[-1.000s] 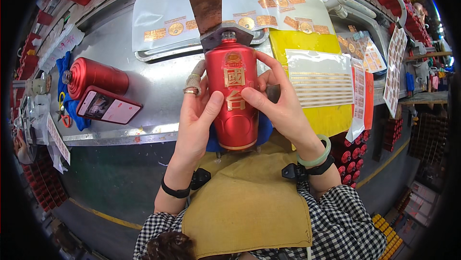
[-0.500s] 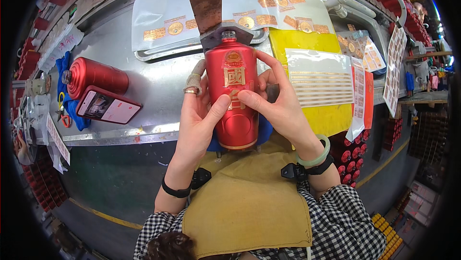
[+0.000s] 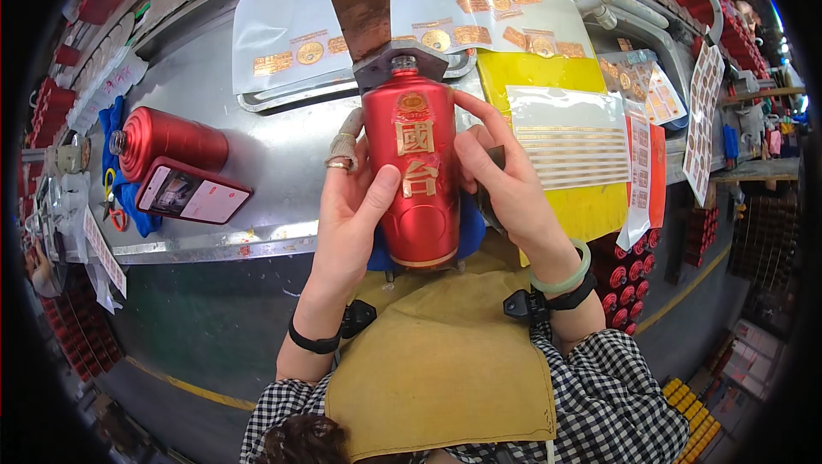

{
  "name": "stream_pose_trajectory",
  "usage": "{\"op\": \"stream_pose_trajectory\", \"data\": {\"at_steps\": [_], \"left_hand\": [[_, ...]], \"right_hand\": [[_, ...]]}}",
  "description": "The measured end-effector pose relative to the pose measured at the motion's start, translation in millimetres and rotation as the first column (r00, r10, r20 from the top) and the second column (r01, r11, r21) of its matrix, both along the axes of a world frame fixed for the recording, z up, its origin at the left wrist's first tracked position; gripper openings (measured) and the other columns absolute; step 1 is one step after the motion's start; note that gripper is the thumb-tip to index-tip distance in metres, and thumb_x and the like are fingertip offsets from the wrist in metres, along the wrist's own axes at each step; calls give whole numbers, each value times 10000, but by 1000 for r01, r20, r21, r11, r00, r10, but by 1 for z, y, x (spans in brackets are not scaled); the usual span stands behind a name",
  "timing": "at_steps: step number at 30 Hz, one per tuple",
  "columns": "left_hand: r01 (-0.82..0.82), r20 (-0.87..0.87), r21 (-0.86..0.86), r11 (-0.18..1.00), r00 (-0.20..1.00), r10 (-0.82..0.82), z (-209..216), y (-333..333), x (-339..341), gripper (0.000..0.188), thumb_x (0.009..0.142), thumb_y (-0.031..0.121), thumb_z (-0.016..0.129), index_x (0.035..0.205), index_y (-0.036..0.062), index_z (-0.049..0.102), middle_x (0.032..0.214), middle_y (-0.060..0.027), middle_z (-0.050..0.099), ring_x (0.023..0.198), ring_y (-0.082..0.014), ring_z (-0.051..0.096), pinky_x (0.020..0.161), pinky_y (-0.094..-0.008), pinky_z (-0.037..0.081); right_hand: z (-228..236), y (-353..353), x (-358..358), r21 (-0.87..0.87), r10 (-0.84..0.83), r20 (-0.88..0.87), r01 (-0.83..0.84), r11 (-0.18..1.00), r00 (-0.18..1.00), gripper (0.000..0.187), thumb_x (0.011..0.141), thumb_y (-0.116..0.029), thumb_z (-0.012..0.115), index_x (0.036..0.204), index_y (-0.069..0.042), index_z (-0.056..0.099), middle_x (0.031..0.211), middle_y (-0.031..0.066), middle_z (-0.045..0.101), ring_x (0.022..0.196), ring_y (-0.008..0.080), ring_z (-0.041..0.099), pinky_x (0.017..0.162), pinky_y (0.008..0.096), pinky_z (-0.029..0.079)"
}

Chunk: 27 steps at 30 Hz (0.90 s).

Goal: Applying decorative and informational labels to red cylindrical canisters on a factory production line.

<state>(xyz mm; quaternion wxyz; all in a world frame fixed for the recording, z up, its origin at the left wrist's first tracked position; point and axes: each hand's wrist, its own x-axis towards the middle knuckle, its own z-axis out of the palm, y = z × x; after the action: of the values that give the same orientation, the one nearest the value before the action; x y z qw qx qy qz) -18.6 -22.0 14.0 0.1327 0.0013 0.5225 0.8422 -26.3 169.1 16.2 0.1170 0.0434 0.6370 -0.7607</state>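
A red bottle [image 3: 419,229] with raised gold characters and a small emblem stands in front of me, its glass neck against a dark metal block [image 3: 401,51]. My left hand [image 3: 349,200] is closed around the bottle's left side, its thumb on the front; one finger wears a fabric wrap. On the right side, my right hand [image 3: 507,180] has its index fingertip at the bottle's shoulder and its thumb lifted off the front. Its other fingers are curled around a dark flat piece [image 3: 496,157], partly hidden, whose kind I cannot make out.
Another red bottle [image 3: 175,145] lies left, with a phone [image 3: 193,191] leaning against it. Orange-handled scissors [image 3: 117,217] are beside a blue cloth. Gold sticker sheets [image 3: 295,19] lie behind; a gold-striped sheet [image 3: 569,113] rests on a yellow board [image 3: 556,216]. A brown post [image 3: 355,2] rises above the block.
My right thumb has lifted off the bottle's front and drawn back right, uncovering the lower gold character. My left thumb has shifted slightly left. The bottle has barely moved.
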Motion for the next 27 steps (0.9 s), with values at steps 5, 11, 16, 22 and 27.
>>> {"op": "stream_pose_trajectory", "data": {"at_steps": [5,11,16,22,27], "left_hand": [[-17,35,10,1000,999,16,1,0,0,652,1062,105,543,1605,16,192,1564,-184,395,1430,-242,427,1171,-389,380],[-19,22,0,1000,1000,19,2,0,1,664,1051,86,559,1606,29,198,1555,-179,410,1427,-242,432,1168,-403,387],[-13,29,-20,1000,1000,13,4,2,1,671,1046,78,565,1607,38,198,1546,-177,411,1416,-239,445,1157,-402,405],[-14,39,-38,999,999,16,7,2,0,668,1048,76,558,1608,41,196,1545,-175,407,1413,-237,449,1153,-398,412],[-16,22,-11,1000,1000,16,4,1,-1,665,1053,84,552,1611,46,193,1558,-183,396,1422,-239,439,1160,-397,401]], "right_hand": [[-4,6,1,-47,12,27,-11,999,1000,511,1065,-250,580,1515,-49,443,846,-40,523,757,48,475,678,217,404],[-1,6,2,-75,12,63,-7,997,998,532,1040,-229,620,1513,-53,449,851,-41,526,773,51,486,708,217,419],[-4,0,3,1,-14,9,14,1000,1000,661,941,-188,761,1504,-54,441,876,-43,527,825,53,500,830,224,427],[3,0,2,7,-2,60,1,1000,998,702,920,-208,789,1503,-51,432,884,-40,505,812,50,491,784,213,429],[-1,-4,4,65,-11,-18,13,998,1000,729,896,-193,816,1498,-56,428,883,-42,476,781,43,476,722,205,422]]}}
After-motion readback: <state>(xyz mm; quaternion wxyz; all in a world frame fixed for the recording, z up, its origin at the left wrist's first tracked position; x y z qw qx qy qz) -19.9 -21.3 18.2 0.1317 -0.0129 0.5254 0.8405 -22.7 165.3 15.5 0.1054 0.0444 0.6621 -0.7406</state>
